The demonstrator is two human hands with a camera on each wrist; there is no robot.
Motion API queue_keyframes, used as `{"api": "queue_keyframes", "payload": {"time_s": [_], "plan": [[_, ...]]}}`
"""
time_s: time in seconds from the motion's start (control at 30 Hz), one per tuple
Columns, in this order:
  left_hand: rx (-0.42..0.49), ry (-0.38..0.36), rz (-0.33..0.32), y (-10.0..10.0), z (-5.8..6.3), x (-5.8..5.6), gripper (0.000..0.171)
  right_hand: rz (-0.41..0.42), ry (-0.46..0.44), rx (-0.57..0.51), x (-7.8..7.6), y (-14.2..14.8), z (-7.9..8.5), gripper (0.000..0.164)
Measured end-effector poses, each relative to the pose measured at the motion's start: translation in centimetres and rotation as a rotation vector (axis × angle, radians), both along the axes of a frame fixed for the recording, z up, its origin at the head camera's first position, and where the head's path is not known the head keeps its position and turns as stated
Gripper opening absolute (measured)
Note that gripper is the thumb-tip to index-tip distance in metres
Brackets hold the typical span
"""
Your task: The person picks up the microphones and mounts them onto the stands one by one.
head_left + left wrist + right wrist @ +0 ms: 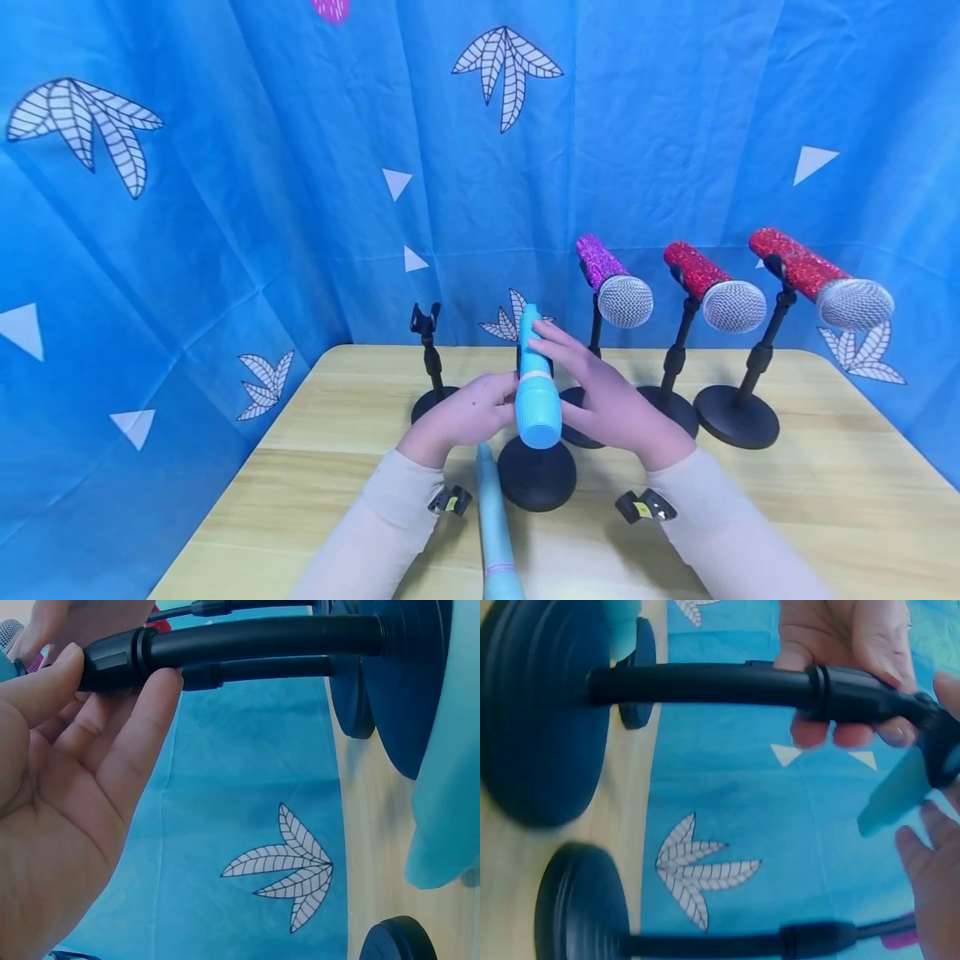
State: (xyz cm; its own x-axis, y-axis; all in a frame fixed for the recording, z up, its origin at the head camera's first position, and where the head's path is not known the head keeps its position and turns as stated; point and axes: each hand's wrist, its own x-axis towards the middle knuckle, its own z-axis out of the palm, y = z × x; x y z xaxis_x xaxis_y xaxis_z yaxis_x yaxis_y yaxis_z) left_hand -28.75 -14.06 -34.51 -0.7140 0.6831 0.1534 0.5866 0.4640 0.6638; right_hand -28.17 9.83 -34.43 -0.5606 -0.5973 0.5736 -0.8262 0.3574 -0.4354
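A light-blue microphone [538, 412] sits in the clip of a black desk stand [536, 479], its head tilted toward me. My left hand [472, 408] grips the stand's thick collar [112, 660] between thumb and fingers, just below the clip. From the other side my right hand [611, 404] holds the microphone, fingers over its handle and thumb low near its head. The handle's tail [896, 791] pokes out past the clip in the right wrist view, where only part of the right hand [941, 885] shows. A second light-blue microphone [495, 525] lies on the table beside the stand's base.
One stand with a bare clip [425, 321] stands at the back left. To the right, a purple glitter microphone [600, 262] and two red ones [697, 271] [798, 258] rest on stands. Blue patterned cloth [495, 183] hangs behind the wooden table [300, 467].
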Motion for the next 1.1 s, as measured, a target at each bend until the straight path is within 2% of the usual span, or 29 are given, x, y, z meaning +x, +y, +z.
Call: {"api": "queue_keyframes", "payload": {"time_s": [0.13,0.23,0.3,0.47,0.53,0.63,0.77,0.9,1.1], "plan": [[-0.007,0.009,0.015,0.1,0.1,0.2,0.014,-0.117,-0.105,0.089,1.3,1.8,-0.4,0.084],[-0.014,0.030,0.013,0.2,0.1,0.1,0.010,-0.167,-0.186,0.175,1.9,2.7,-1.3,0.086],[-0.009,0.022,0.009,0.2,0.0,0.0,0.010,-0.153,-0.243,0.252,2.1,3.0,-2.1,0.085],[0.026,-0.032,-0.025,0.1,-0.4,-0.3,0.013,-0.008,-0.308,0.482,2.5,2.6,-4.0,0.082],[0.030,-0.036,-0.047,0.2,-0.6,-0.4,0.011,0.021,-0.301,0.559,2.9,2.1,-4.5,0.081],[0.030,-0.018,-0.070,0.2,-0.7,-0.4,0.009,0.004,-0.302,0.646,3.4,1.4,-5.1,0.081],[0.031,0.017,-0.053,0.1,-0.9,-0.4,0.011,-0.025,-0.256,0.698,3.9,0.8,-5.5,0.082],[0.032,0.058,0.006,0.2,-1.1,-0.2,0.011,-0.021,-0.199,0.689,4.2,0.7,-5.6,0.079],[0.012,0.067,0.149,1.0,-1.0,0.4,0.006,-0.013,-0.198,0.674,3.9,1.1,-5.3,0.072]]}}
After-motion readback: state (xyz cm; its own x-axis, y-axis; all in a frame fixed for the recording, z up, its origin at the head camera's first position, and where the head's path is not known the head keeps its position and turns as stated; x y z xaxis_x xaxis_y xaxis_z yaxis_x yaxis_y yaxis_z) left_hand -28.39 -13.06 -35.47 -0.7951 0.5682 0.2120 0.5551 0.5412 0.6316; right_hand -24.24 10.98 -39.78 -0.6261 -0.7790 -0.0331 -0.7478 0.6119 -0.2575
